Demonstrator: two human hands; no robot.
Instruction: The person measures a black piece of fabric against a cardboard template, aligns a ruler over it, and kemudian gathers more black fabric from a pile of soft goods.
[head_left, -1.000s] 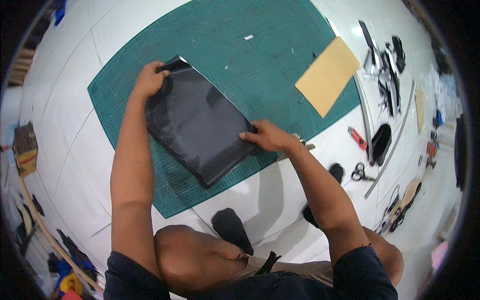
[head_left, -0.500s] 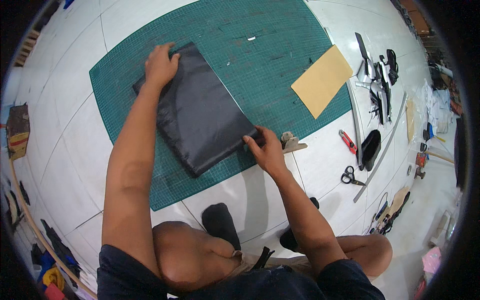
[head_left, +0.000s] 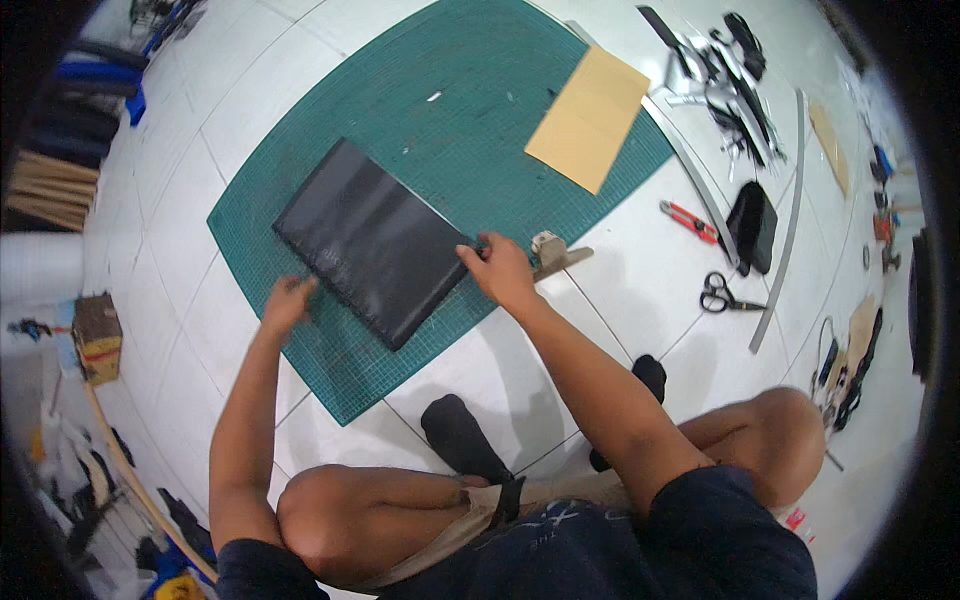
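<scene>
The tools (head_left: 735,75) at top right are a dark tangle — too small to tell apart. The right hand (head_left: 503,272) covers part of the wooden block (head_left: 552,252), and clutter (head_left: 90,470) at lower left smears into the rim.

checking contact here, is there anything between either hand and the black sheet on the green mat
Nothing visible. The left hand rests at the near left edge of the black sheet, and the right hand touches its right corner. The wooden block lies just beyond the right hand, off the sheet on the green cutting mat.
</scene>
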